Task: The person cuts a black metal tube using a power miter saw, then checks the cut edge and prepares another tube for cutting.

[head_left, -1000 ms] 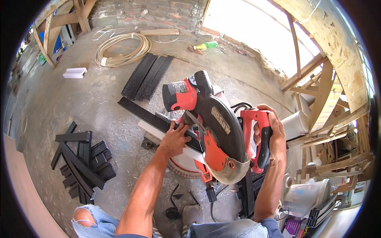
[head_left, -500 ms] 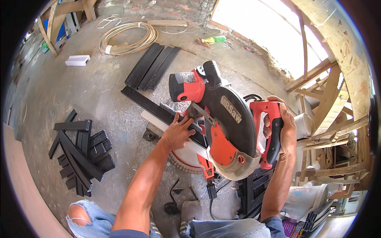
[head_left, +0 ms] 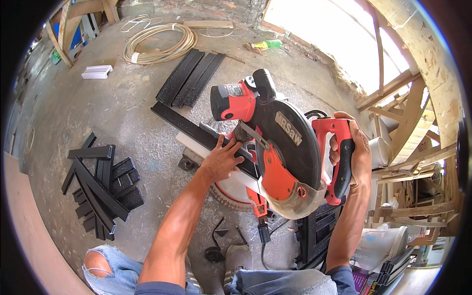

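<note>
A red and black miter saw point(head_left: 298, 147) stands on the floor before me, its blade guard tilted toward the right. Across its base lies a long black profile bar point(head_left: 189, 127), pointing to the far left. My left hand point(head_left: 221, 160) holds this bar down against the fence, just left of the saw head, with its fingers bent over the top. Around the saw's black-and-red handle point(head_left: 344, 164) my right hand point(head_left: 362, 147) is closed; part of its fingers is hidden behind the grip. An orange lower guard point(head_left: 279, 179) covers the front of the blade.
Cut black pieces point(head_left: 101, 189) lie piled at the left, longer black profiles point(head_left: 189, 78) beyond the saw. A coiled hose point(head_left: 162, 44) and white offcut point(head_left: 97, 72) are farther off. A tape measure point(head_left: 214, 254) lies by my shoes. Timber point(head_left: 418, 118) and a bucket point(head_left: 378, 246) stand right.
The saw handle and my right hand sit slightly higher and farther right in view, partly from a small view shift. My left hand stays on the bar.
</note>
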Available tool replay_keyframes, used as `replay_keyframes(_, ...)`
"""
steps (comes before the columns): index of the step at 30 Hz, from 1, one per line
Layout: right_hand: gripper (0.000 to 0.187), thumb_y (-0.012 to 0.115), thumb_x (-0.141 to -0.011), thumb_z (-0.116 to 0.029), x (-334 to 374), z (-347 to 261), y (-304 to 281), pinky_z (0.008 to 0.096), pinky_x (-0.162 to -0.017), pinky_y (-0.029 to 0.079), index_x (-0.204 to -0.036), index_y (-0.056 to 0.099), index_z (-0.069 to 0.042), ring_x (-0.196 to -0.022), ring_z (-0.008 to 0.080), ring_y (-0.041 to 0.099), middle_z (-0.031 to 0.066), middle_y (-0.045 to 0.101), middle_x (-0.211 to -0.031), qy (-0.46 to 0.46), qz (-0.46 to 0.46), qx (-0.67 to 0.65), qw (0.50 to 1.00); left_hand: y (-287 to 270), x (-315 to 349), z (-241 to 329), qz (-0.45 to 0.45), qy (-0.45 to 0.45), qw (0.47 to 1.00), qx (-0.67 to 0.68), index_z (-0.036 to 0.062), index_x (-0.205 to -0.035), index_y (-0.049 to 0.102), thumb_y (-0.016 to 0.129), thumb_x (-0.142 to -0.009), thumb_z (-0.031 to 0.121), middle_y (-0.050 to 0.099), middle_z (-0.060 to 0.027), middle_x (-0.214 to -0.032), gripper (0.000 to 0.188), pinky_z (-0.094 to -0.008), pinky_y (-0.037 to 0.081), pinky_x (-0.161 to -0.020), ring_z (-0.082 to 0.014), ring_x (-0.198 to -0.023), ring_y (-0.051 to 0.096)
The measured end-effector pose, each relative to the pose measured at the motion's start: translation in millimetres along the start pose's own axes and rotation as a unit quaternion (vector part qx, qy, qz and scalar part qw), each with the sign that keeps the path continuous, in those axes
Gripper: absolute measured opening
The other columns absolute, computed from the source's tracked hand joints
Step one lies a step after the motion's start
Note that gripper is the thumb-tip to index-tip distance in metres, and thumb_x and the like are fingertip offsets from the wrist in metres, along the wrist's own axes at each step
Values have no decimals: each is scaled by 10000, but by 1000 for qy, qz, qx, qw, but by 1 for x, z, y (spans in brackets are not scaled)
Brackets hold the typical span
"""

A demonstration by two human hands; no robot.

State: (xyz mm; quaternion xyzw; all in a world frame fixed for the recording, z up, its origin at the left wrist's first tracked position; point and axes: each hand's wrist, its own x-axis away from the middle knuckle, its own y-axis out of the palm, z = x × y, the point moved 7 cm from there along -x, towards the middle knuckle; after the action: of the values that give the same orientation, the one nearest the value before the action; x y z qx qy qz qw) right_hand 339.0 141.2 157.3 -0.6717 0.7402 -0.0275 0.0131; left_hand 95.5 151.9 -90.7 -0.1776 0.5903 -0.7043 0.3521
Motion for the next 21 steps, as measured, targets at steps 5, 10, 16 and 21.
replay_keyframes(5,461,492,-1084,-435,1,-2,1,234,-438,450,-1303,612,-47,-479,93,534,44,614,-693,-2,-4,3,1000,4,1,-2,-2,5,1000,1,213,-1175,757,831,-764,294,475,-153,-1462,425,-668,143,-1227,-325,-1482,340)
replay_keyframes(10,458,499,-1081,-438,1,-2,1,231,-435,447,-1302,614,-53,-484,90,538,42,613,-694,5,-4,0,1000,1,2,-1,10,9,1000,-1,209,-1172,760,827,-769,295,481,-146,-1452,418,-665,151,-1225,-322,-1470,354)
replay_keyframes(16,459,505,-1078,-442,0,0,2,229,-436,449,-1299,616,-56,-481,90,535,41,612,-695,-1,-18,-2,1000,-3,1,0,-14,-18,1000,0,210,-1159,762,834,-757,277,482,-143,-1448,414,-666,174,-1221,-318,-1459,371)
replay_keyframes(21,527,502,-1074,-463,1,0,-1,234,-418,456,-1353,569,-21,-463,95,534,53,591,-678,2,-1,5,1000,-3,-3,2,-10,-11,1000,0,193,-1141,756,835,-771,289,475,-142,-1444,391,-673,203,-1212,-321,-1455,375)
